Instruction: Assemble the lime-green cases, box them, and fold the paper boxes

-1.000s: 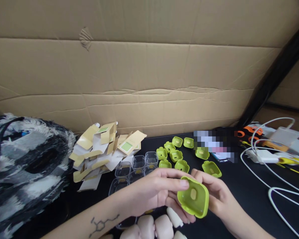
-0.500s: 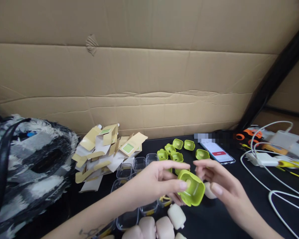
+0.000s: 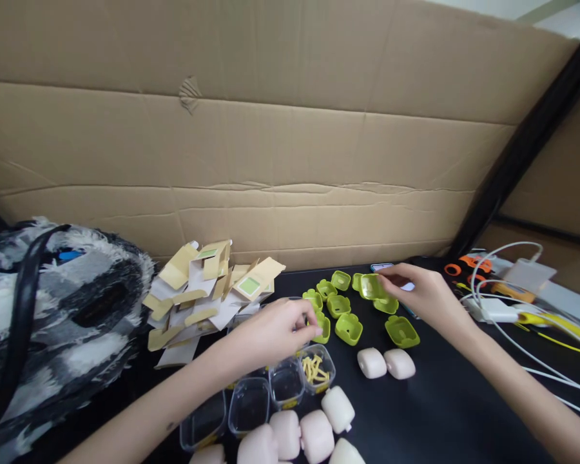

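Black table (image 3: 444, 412) is backed by a tall wall of creased cardboard (image 3: 280, 142), and all places below are given from the cluster of green caps (image 3: 341, 306) lying on that table. At the far right edge of the cluster, one green cap (image 3: 371, 287) is pinched between thumb and fingertips of the right hand (image 3: 423, 293), tilted and lifted a little above the other caps. At the near left edge of the cluster, the left hand (image 3: 273, 332) is curled with its fingertips narrowed together, touching a green cap there; whether anything is actually gripped cannot be told. Just in front of the cluster, a row of clear square cups (image 3: 270, 393) is seen under the left hand, one of them holding thin yellow strips. Two cream-coloured blocks (image 3: 385, 363) lie side by side in front of the cluster to the right, and more of them (image 3: 299, 438) are gathered nearer the viewer. Left of the cluster a heap of folded paper backings (image 3: 207, 293) is piled, and further left a furry grey bag (image 3: 53, 316) is set. Well to the right, white cables (image 3: 536, 322) are spread out
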The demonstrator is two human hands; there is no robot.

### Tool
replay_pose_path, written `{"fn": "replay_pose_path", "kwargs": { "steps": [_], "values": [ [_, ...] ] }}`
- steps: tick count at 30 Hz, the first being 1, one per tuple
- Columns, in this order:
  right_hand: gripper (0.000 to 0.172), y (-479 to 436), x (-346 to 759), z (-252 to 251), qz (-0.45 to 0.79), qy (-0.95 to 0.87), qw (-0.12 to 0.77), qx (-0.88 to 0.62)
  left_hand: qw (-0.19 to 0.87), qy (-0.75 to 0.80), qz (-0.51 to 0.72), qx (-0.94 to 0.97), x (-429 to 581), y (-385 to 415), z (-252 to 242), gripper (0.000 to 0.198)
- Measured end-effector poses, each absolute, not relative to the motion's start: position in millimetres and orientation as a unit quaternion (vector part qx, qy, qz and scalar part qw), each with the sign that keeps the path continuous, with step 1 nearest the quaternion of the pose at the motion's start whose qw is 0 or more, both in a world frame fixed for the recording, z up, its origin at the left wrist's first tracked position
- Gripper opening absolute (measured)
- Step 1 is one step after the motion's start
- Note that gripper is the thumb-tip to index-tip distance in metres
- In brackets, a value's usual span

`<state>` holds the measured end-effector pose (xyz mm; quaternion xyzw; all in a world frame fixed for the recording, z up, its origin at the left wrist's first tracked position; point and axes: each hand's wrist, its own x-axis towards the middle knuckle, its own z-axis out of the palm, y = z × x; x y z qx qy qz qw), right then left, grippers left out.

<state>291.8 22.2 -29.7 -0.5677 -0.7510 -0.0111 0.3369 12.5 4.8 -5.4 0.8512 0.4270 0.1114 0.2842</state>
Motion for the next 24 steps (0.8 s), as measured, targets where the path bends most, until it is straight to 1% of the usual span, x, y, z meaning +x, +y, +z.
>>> {"fn": "replay_pose_path", "kwargs": {
  "steps": [3,5,8,10,13,18,20,24],
  "values": [
    [0.017,36.3,293.9,-44.8,-0.072,-0.765,0.255,-0.587,0.230,0.400,0.083,0.883,12.7,3.7,-4.9,0.008],
    [0.017,40.4,292.7,-56.5,-0.103,-0.771,0.211,-0.592,0.198,0.395,0.066,0.895,15.9,-0.1,-6.2,0.009],
    [0.018,41.6,291.5,-68.7,-0.132,-0.775,0.171,-0.594,0.159,0.394,0.047,0.904,23.1,-6.3,-13.0,0.010],
    [0.018,40.8,291.8,-72.5,-0.143,-0.777,0.160,-0.592,0.140,0.392,0.038,0.908,27.8,-9.4,-20.0,0.009],
    [0.018,37.8,292.6,-74.6,-0.155,-0.780,0.170,-0.582,0.122,0.389,0.030,0.913,33.0,-11.9,-30.7,0.010],
    [0.017,20.4,283.5,-65.7,-0.155,-0.804,0.242,-0.520,0.106,0.390,0.031,0.914,36.6,-12.6,-41.5,0.010],
    [0.022,6.5,273.6,-49.5,-0.144,-0.826,0.270,-0.474,0.105,0.386,0.031,0.916,36.8,-12.4,-42.0,0.010],
    [0.018,-32.1,254.7,-6.1,-0.123,-0.874,0.300,-0.361,0.109,0.373,0.024,0.921,35.3,-12.1,-38.7,0.012]
  ]
}}
